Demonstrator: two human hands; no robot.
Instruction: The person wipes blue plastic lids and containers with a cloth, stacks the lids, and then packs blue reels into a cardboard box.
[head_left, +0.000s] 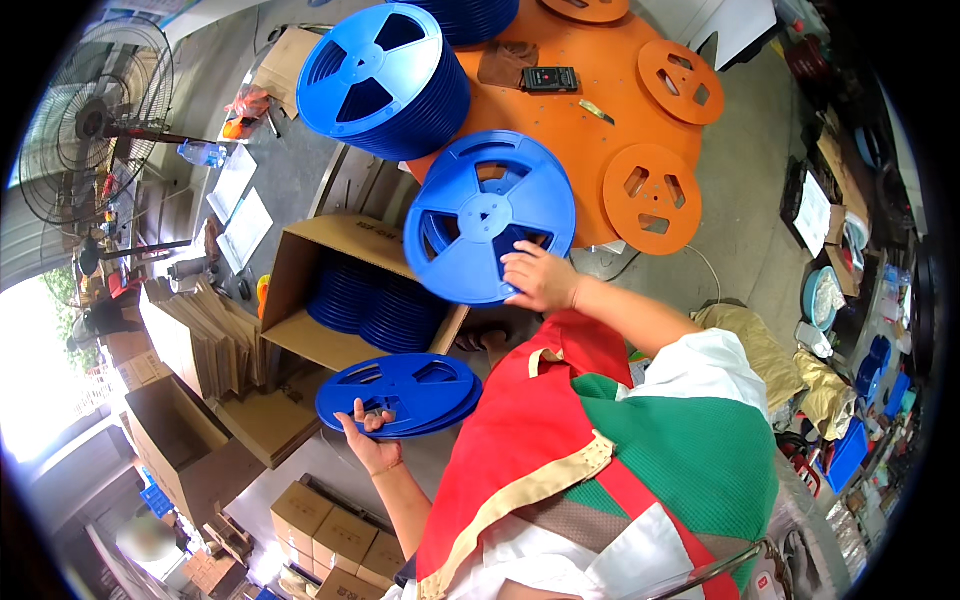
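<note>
My left hand [372, 442] holds a few thin blue plastic reels [400, 388] stacked flat, its fingers curled over their near edge. My right hand [545, 282] grips another blue reel [486, 218] at its lower right, the fingertips at one of its cut-out windows. That reel overhangs the near edge of an orange round table [560, 125]; what lies beneath it is mostly hidden. Between the two hands stands an open cardboard box [340, 238] on its side, packed with rows of blue reels [365, 305].
A tall stack of blue reels [385, 75] stands on the table's left, with another stack [470, 18] behind it. Orange discs [651, 200] line its right side. A black meter [550, 79] lies near the middle. Flattened cartons [205, 340] and an open carton [185, 435] are at left.
</note>
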